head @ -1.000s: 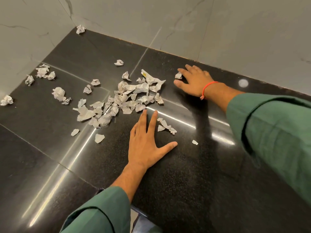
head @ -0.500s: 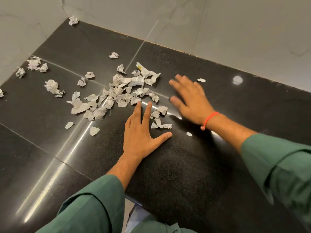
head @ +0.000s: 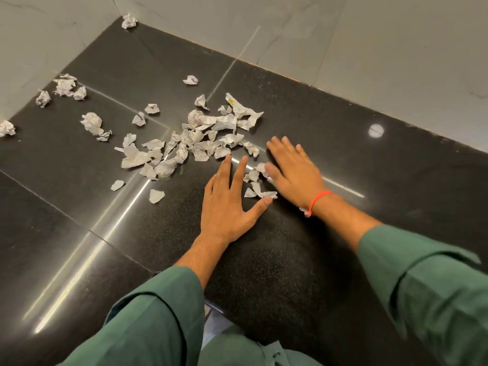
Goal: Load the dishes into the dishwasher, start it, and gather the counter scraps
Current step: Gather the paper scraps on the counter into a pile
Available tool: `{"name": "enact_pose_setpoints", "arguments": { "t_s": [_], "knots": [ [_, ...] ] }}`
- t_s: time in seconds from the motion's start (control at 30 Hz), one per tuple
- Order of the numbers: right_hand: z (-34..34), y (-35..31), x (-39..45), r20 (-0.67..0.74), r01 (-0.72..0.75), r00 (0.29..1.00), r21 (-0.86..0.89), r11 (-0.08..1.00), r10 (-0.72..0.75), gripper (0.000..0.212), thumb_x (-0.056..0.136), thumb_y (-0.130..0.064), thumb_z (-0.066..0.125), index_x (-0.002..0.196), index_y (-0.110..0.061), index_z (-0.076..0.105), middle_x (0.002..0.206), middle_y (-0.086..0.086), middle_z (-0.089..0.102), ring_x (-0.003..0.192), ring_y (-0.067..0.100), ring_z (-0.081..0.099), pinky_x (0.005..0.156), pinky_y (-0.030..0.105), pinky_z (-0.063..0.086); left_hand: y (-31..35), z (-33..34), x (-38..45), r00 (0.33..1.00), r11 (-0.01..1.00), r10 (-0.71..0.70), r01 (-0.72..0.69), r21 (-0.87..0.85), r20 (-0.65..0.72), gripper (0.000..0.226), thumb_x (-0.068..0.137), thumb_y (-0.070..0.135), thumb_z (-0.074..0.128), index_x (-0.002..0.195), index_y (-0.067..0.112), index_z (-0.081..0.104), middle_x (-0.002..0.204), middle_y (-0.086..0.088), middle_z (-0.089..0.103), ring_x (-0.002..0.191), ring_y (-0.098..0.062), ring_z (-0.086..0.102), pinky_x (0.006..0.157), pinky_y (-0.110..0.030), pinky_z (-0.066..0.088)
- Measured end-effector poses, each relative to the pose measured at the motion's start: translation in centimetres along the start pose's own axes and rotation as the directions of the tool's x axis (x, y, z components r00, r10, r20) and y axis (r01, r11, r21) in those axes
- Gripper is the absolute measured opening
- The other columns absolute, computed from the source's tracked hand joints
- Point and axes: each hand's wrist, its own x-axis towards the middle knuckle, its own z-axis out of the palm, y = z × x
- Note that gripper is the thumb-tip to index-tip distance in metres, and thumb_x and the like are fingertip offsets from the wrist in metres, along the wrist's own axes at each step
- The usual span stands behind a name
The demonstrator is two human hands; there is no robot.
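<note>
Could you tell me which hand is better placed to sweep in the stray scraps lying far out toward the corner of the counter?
Probably the left hand. It lies flat beside the main pile, on the side nearer the stray scraps, with bare counter between. The right hand would have to cross over it.

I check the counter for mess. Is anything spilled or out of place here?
Yes. Torn, crumpled paper scraps lie strewn over the black counter, most in a loose heap ahead of the left hand. Strays sit far off: one in the back corner, several by the left wall.
</note>
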Motion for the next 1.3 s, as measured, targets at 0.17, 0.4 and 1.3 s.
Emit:
{"name": "enact_pose_setpoints", "arguments": {
  "t_s": [0.17, 0.4, 1.3],
  "knots": [
    [1.9, -1.9, -2.9, -0.01, 0.09, 0.996, 0.103, 0.991, -0.089, 0.066, 0.103, -0.055, 0.025, 0.16, -0.024, 0.017, 0.167, -0.002, 0.016, 0.155, 0.013, 0.007, 0.125, 0.045, 0.014, -0.5, -0.1, -0.1, 0.999, 0.99, 0.03, -0.032, -0.135, -0.017, 0.081, 0.096, 0.069, 0.04, 0.161, 0.033, 0.008, 0.169, -0.008, 0.011, 0.155, -0.019, 0.012, 0.122, -0.045, 0.022],
    [-0.6, -0.9, -4.9, -0.289, -0.067, 0.95, 0.176, 0.982, 0.117, 0.073, 0.097, -0.064, 0.041, 0.157, -0.026, 0.026, 0.165, 0.003, 0.023, 0.152, 0.02, 0.021, 0.122, 0.047, 0.025, -4.1, -2.9, 5.5, 0.992, 0.984, 0.074, -0.09, -0.154, -0.103, 0.067, 0.102, 0.061, 0.035, 0.16, 0.034, 0.015, 0.168, -0.008, 0.006, 0.155, -0.024, 0.005, 0.123, -0.055, 0.011],
    [2.8, -7.2, -3.4, -0.156, -0.192, 0.965, 0.117, 0.974, 0.209, 0.113, 0.064, -0.089, 0.059, 0.156, -0.05, 0.004, 0.167, -0.008, -0.011, 0.155, 0.021, -0.01, 0.122, 0.059, -0.001, -9.5, -6.1, 2.6, 0.972, 0.968, 0.233, -0.234, -0.091, -0.014, 0.063, 0.101, 0.065, 0.034, 0.158, 0.04, 0.022, 0.168, -0.001, 0.011, 0.156, -0.016, 0.005, 0.125, -0.05, 0.001]
  ]
}}
